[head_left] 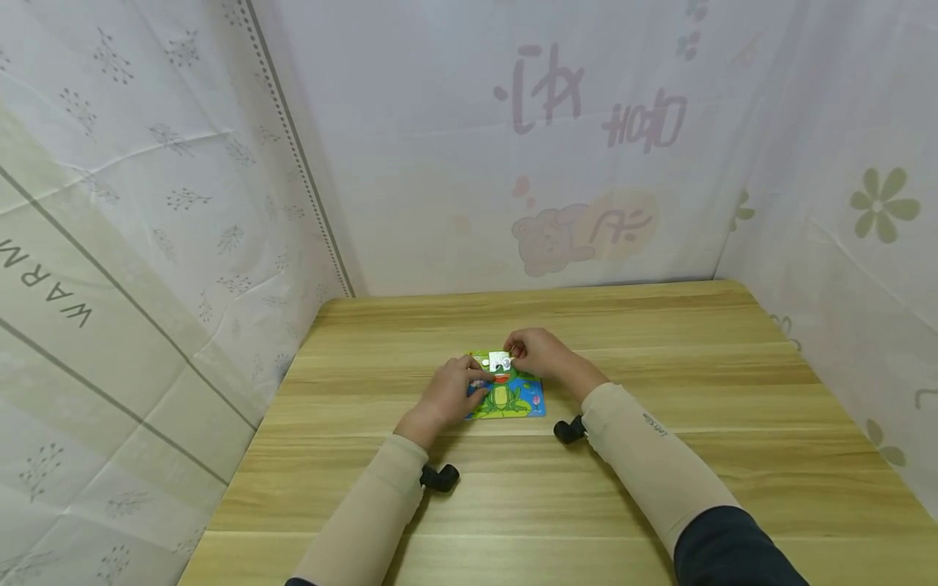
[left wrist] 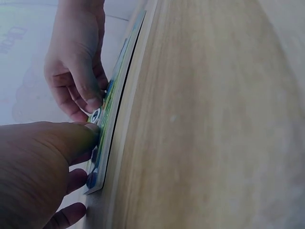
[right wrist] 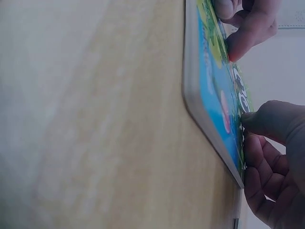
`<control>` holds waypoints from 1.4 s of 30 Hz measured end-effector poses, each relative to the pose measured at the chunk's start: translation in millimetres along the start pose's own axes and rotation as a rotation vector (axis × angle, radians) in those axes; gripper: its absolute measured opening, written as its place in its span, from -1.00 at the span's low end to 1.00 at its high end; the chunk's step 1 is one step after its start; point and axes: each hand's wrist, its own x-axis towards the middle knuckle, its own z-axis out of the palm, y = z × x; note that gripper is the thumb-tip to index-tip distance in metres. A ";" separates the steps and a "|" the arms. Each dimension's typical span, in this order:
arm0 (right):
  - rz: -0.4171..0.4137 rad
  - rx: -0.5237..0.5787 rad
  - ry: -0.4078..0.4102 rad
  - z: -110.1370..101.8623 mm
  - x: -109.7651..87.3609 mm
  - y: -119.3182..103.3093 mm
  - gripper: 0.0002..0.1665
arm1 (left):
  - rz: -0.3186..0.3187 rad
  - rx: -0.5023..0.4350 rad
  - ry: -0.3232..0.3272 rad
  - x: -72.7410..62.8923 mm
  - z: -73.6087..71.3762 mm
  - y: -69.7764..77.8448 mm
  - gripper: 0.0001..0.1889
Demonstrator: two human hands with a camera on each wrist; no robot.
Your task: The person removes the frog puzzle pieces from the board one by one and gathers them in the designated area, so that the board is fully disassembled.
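A flat jigsaw puzzle (head_left: 519,402) with a green frog on blue lies on the table. At its upper part is a shiny puzzle piece (head_left: 499,360) that catches the light; the frog's white eye (right wrist: 243,101) shows there in the right wrist view. My right hand (head_left: 538,353) pinches this piece at its right side, thumb and curled fingers at the puzzle's far edge. From the left, my left hand (head_left: 449,392) rests on the puzzle, index finger and thumb reaching over the frog. The left thumb (left wrist: 81,138) lies close by the eye and covers part of the picture.
Under the puzzle is a wood-grain table (head_left: 469,505). Printed cloth (head_left: 440,146) hangs behind it and along both sides. A black wrist camera (head_left: 440,478) sticks out from the left sleeve, another black camera (head_left: 569,430) from the right one.
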 end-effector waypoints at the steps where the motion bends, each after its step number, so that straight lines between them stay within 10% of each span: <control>1: 0.003 -0.001 -0.003 0.0 0.1 0.0 -0.79 | 0.000 0.005 -0.002 -0.3 0.3 0.1 -0.74; 42: -0.004 0.031 -0.050 -11.7 -7.1 -0.5 -0.73 | -0.024 0.091 -0.031 0.0 -1.7 8.8 -0.70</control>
